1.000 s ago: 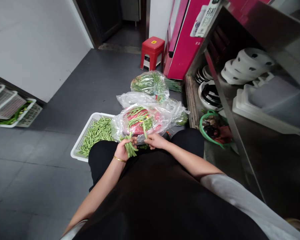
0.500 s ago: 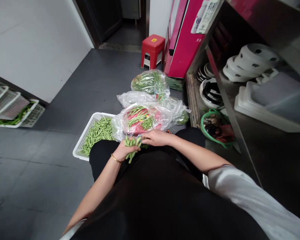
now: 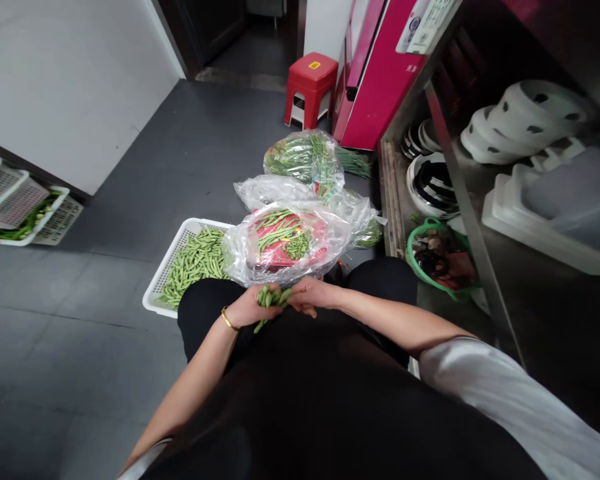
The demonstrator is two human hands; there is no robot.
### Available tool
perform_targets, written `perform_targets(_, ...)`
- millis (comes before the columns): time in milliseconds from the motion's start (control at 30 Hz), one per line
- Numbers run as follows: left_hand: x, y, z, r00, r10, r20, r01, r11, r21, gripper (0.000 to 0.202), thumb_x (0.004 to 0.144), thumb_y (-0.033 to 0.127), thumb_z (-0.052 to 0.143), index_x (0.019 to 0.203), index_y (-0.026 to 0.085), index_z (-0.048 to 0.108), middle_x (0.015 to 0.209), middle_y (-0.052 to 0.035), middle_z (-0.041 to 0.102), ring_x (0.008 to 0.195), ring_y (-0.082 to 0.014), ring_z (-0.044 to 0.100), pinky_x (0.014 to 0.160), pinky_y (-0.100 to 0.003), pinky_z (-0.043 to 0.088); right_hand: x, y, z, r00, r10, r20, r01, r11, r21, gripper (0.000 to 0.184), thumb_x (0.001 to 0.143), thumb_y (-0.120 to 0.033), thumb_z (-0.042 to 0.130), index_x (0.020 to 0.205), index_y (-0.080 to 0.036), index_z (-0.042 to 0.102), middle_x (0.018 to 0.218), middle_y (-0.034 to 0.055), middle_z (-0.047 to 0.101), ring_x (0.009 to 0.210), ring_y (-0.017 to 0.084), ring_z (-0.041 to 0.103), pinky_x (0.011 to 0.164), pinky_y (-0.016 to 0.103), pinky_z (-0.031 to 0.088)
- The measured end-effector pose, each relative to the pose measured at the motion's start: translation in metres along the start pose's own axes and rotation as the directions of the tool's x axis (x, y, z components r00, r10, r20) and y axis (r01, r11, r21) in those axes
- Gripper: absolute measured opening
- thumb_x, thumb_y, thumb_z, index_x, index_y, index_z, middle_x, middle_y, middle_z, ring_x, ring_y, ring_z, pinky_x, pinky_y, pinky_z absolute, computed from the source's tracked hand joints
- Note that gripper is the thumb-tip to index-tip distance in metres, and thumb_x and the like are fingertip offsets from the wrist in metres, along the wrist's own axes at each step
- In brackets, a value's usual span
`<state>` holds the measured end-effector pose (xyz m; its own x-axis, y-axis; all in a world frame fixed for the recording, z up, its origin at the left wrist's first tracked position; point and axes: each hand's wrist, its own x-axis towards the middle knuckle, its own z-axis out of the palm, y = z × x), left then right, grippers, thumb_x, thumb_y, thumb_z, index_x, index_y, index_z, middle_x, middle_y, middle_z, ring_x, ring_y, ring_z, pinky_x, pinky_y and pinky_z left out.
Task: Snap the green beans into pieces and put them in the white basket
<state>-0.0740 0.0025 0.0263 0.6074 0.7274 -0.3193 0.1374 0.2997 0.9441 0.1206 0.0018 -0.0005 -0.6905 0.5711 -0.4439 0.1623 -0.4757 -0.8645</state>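
A bunch of green beans [image 3: 269, 297] is gripped in my left hand [image 3: 247, 307], above my lap. My right hand [image 3: 314, 295] is closed at the right end of the bunch, its fingers pinching the bean ends there. Beyond my hands lies an open clear plastic bag [image 3: 237, 250] with long green beans [image 3: 275, 230] on something red inside. Left of it stands a white perforated basket [image 3: 156, 293] holding many short bean pieces [image 3: 195, 263], beside my left knee.
Behind are more bagged greens [image 3: 293, 160] and a red stool [image 3: 311, 83]. On the right, a metal shelf [image 3: 467, 233] holds white containers, with a green basket [image 3: 433, 290] below. White crates [image 3: 55, 223] with greens stand at far left. A pink cabinet [image 3: 380, 93] is at the back.
Both hands have drawn slightly lower and closer to my body. The bean bunch has turned, its ends now pointing more toward my right hand. The view has shifted a little.
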Motion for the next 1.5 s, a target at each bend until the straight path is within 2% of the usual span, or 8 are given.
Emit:
perform_targets(133, 0.017, -0.021, -0.002, 0.913, -0.158, -0.377, -0.010, 0.913, -0.407, 0.021, 0.056, 0.016, 0.076, 0.068, 0.013, 0.059, 0.057, 0.0001, 0.059, 0.047, -0.0089, 0.050, 0.046, -0.020, 0.040, 0.025, -0.011, -0.028, 0.868, -0.247, -0.431, 0.145, 0.956, -0.256, 0.042, 0.085, -0.051, 0.044, 0.066, -0.016, 0.058, 0.043, -0.0052, 0.049, 0.040, 0.008, 0.048, 0.045, 0.019, 0.038)
perform_targets(267, 0.024, -0.035, -0.016, 0.898, -0.327, -0.296, -0.011, 0.655, -0.756, 0.023, 0.060, 0.020, 0.071, 0.079, 0.011, 0.062, 0.061, -0.0039, 0.063, 0.049, -0.0122, 0.056, 0.048, -0.024, 0.047, 0.058, -0.031, -0.069, 0.947, -0.201, -0.252, -0.070, 0.635, -0.769, 0.032, 0.073, -0.050, 0.064, 0.074, -0.018, 0.068, 0.067, 0.0002, 0.066, 0.065, 0.014, 0.060, 0.060, 0.021, 0.042)
perform_targets(433, 0.019, -0.033, -0.025, 0.948, -0.215, -0.234, -0.054, 0.616, -0.786, 0.039, 0.062, 0.024, 0.073, 0.097, 0.012, 0.062, 0.072, -0.0054, 0.066, 0.060, -0.0155, 0.061, 0.060, -0.031, 0.053, 0.110, -0.039, -0.099, 0.827, -0.181, -0.532, -0.471, 0.292, -0.832, 0.029, 0.085, -0.030, 0.053, 0.092, -0.006, 0.068, 0.098, 0.0221, 0.067, 0.090, 0.028, 0.063, 0.076, 0.033, 0.045)
perform_targets(700, 0.022, -0.037, -0.016, 0.912, -0.304, -0.276, 0.003, 0.677, -0.736, 0.030, 0.057, 0.012, 0.074, 0.085, 0.009, 0.063, 0.051, 0.0028, 0.054, 0.044, -0.0094, 0.051, 0.048, -0.024, 0.049, 0.098, -0.049, -0.093, 0.838, -0.250, -0.485, -0.395, 0.333, -0.856, 0.026, 0.086, -0.021, 0.048, 0.099, -0.007, 0.065, 0.099, 0.0197, 0.067, 0.094, 0.027, 0.063, 0.084, 0.034, 0.046)
perform_targets(833, 0.035, -0.039, -0.015, 0.845, -0.434, -0.313, 0.039, 0.632, -0.774, 0.017, 0.062, 0.012, 0.070, 0.076, 0.009, 0.063, 0.062, -0.0049, 0.065, 0.046, -0.0111, 0.057, 0.048, -0.023, 0.051, 0.047, -0.041, -0.057, 0.756, -0.466, -0.460, -0.016, 0.689, -0.724, 0.024, 0.088, -0.027, 0.046, 0.100, -0.014, 0.062, 0.081, 0.0071, 0.069, 0.077, 0.017, 0.065, 0.077, 0.029, 0.050)
perform_targets(967, 0.047, -0.033, -0.008, 0.855, -0.422, -0.302, 0.018, 0.607, -0.795, 0.014, 0.067, 0.012, 0.068, 0.079, 0.005, 0.065, 0.066, -0.0083, 0.068, 0.053, -0.0136, 0.063, 0.053, -0.023, 0.053, 0.005, -0.015, -0.013, 0.815, -0.465, -0.347, 0.303, 0.851, -0.428, 0.026, 0.085, -0.036, 0.051, 0.095, -0.017, 0.065, 0.076, 0.0033, 0.068, 0.064, 0.015, 0.065, 0.064, 0.027, 0.053)
perform_targets(1300, 0.034, -0.013, 0.034, 0.897, -0.392, -0.201, 0.084, 0.600, -0.796, 0.007, 0.067, 0.011, 0.068, 0.072, 0.008, 0.065, 0.063, -0.0074, 0.068, 0.053, -0.0145, 0.063, 0.054, -0.024, 0.053, -0.034, -0.012, 0.009, 0.656, -0.733, -0.181, 0.434, 0.562, -0.704, 0.024, 0.087, -0.033, 0.050, 0.092, -0.020, 0.069, 0.093, 0.0081, 0.071, 0.086, 0.019, 0.066, 0.080, 0.032, 0.051)
perform_targets(1500, 0.022, 0.011, 0.021, 0.783, -0.060, -0.620, -0.359, 0.770, -0.528, 0.025, 0.056, 0.013, 0.078, 0.075, 0.013, 0.061, 0.067, -0.0020, 0.068, 0.059, -0.0139, 0.064, 0.061, -0.025, 0.053, -0.037, -0.007, 0.016, 0.673, -0.717, -0.180, 0.312, 0.497, -0.810, 0.025, 0.089, -0.026, 0.045, 0.077, -0.017, 0.065, 0.075, 0.0070, 0.066, 0.071, 0.017, 0.062, 0.072, 0.029, 0.047)
